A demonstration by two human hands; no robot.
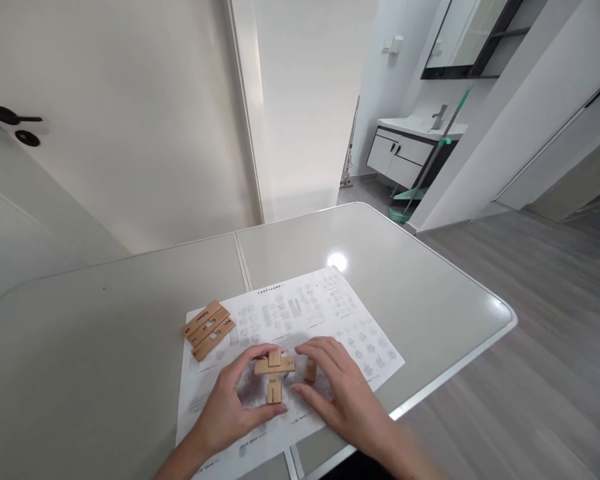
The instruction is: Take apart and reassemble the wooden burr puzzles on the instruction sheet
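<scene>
Several notched wooden puzzle blocks are fitted into a crossed assembly point(275, 365) above a printed sheet point(290, 313). My left hand point(235, 393) is closed on this assembly, its thumb at the near end and its fingers at the far end. To the right, my right hand point(335, 383) is open, thumb and fingers apart and curved towards the assembly. Between that thumb and the fingers shows a loose wooden block point(311, 371), partly covered by the hand. I cannot tell whether the hand touches it.
Notched wooden pieces point(209, 330) lie side by side at the sheet's left edge. The sheet rests on a pale glossy table point(120, 347) with a seam across it. A white door stands behind; a washbasin cabinet point(403, 153) and a green broom point(453, 120) are farther right.
</scene>
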